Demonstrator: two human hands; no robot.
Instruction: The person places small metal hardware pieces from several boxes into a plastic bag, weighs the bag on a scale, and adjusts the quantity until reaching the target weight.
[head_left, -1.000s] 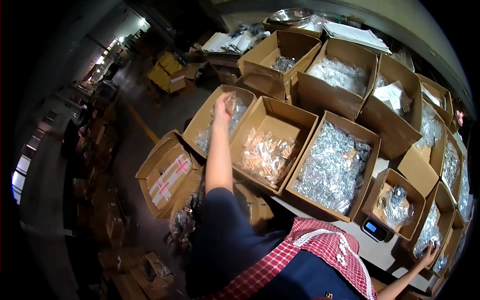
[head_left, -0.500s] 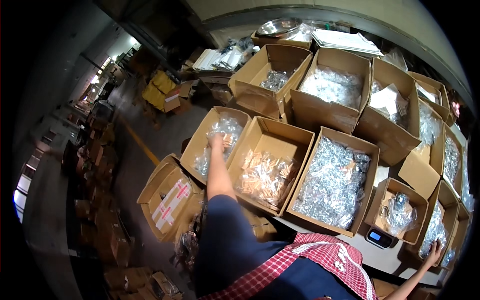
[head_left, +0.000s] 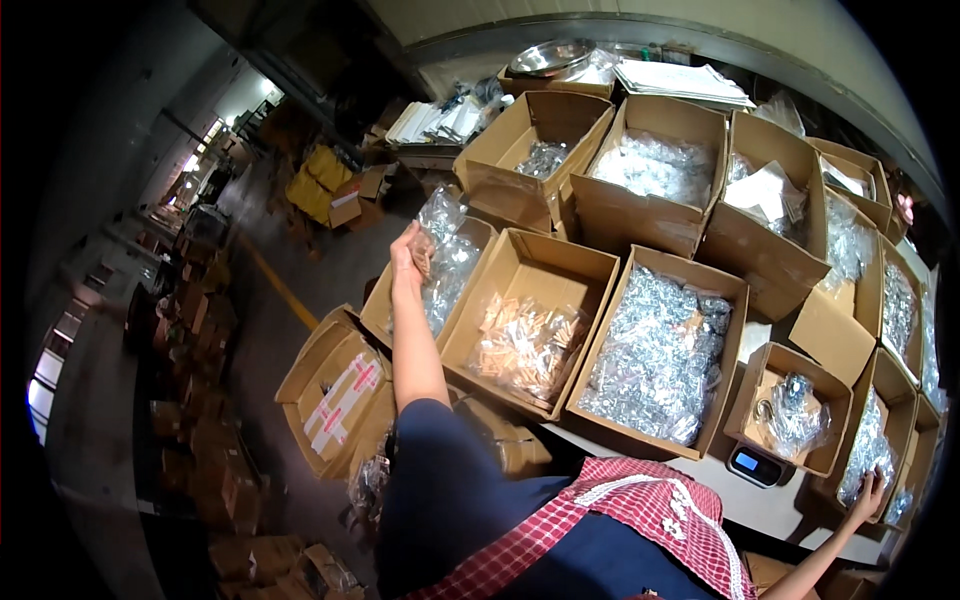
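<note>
My left hand (head_left: 407,258) is closed on a clear plastic bag (head_left: 440,214), raised at the left rim of a narrow cardboard box (head_left: 378,305). Something tan shows through the plastic beside my fingers; its kind is unclear. More clear bags (head_left: 452,275) lie in that box. Far to the right, my right hand (head_left: 868,497) is at a box of bagged shiny metal parts (head_left: 868,450), its fingers bent against a bag there. Just right of my left arm stands a box (head_left: 545,262) with bags of small wooden dowels (head_left: 528,345).
A wide box of bagged metal hardware (head_left: 655,350) fills the middle. Beside it, a small box (head_left: 745,405) sits on a digital scale (head_left: 757,466). Taller boxes (head_left: 640,215) line the back, with a metal bowl (head_left: 552,58) behind. A taped carton (head_left: 340,405) stands lower left.
My left hand has come up and left from inside the narrow box, lifting a clear bag with it. My right hand stays at the same box. The view has shifted slightly.
</note>
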